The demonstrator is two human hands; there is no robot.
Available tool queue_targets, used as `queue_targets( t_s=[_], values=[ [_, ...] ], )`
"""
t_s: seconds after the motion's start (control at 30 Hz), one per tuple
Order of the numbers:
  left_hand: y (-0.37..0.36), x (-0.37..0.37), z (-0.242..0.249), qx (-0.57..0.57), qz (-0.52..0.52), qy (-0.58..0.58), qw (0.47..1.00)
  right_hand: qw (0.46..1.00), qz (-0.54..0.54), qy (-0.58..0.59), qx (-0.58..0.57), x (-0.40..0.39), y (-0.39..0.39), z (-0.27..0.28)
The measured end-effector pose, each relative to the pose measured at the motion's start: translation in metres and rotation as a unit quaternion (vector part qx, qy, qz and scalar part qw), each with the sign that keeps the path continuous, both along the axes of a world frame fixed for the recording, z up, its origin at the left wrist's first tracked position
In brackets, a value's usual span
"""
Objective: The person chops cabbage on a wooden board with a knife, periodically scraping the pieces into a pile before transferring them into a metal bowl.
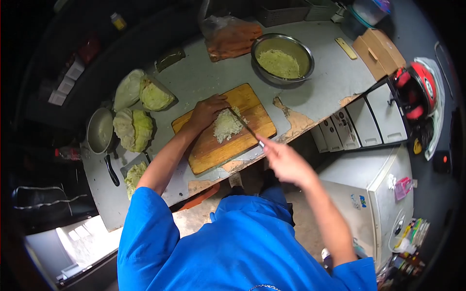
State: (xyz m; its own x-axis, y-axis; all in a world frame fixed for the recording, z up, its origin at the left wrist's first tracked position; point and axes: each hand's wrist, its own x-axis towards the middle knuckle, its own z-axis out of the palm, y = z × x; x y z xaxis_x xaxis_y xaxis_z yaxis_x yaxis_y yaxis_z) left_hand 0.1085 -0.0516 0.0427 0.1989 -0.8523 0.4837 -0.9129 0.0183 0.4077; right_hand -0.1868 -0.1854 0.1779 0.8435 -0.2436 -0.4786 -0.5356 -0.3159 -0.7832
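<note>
My right hand (284, 160) grips the handle of a kitchen knife (246, 127), whose blade slants up and left across a heap of finely chopped cabbage (226, 128). At the blade's far end, my left hand (209, 111) is closed, its fingertips together at the knife tip beside the heap. Beneath them lies a wooden cutting board (213, 157), set at an angle near the table edge. A metal bowl (306, 68) stands beyond the board, with pale green chopped cabbage (279, 64) inside.
Cut cabbage pieces (133, 128) and a wrapped cabbage (128, 89) sit left, near a pan (100, 131). A bag of carrots (233, 39) lies at the back. Right are a cardboard box (381, 51), drawers (383, 116) and a red helmet (422, 89). The table edge (291, 128) is chipped.
</note>
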Motion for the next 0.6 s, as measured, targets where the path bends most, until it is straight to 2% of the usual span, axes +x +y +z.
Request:
queue_targets(
  t_s=[0.07, 0.1, 0.23, 0.43, 0.5, 0.6],
  values=[
    [-0.003, 0.002, 0.012, 0.025, -0.009, -0.007, 1.0, 0.993, -0.013, 0.074, 0.088, 0.014, -0.019, 0.033],
    [-0.002, 0.002, 0.014, 0.05, -0.006, -0.008, 0.999, 0.993, -0.019, 0.071, 0.09, 0.014, -0.016, 0.034],
    [0.003, 0.007, 0.01, 0.054, 0.003, 0.0, 0.999, 0.995, -0.028, 0.067, 0.072, 0.018, 0.004, 0.023],
    [0.01, -0.004, -0.004, -0.005, -0.024, 0.028, 0.999, 0.999, -0.044, 0.022, 0.014, 0.006, 0.024, -0.014],
    [0.01, -0.001, -0.009, -0.01, -0.025, 0.011, 1.0, 0.999, -0.053, 0.003, -0.006, 0.008, 0.028, -0.012],
    [0.009, 0.002, -0.007, -0.007, -0.034, 0.042, 0.999, 0.999, -0.023, 0.029, -0.009, 0.024, 0.019, 0.024]
  ],
)
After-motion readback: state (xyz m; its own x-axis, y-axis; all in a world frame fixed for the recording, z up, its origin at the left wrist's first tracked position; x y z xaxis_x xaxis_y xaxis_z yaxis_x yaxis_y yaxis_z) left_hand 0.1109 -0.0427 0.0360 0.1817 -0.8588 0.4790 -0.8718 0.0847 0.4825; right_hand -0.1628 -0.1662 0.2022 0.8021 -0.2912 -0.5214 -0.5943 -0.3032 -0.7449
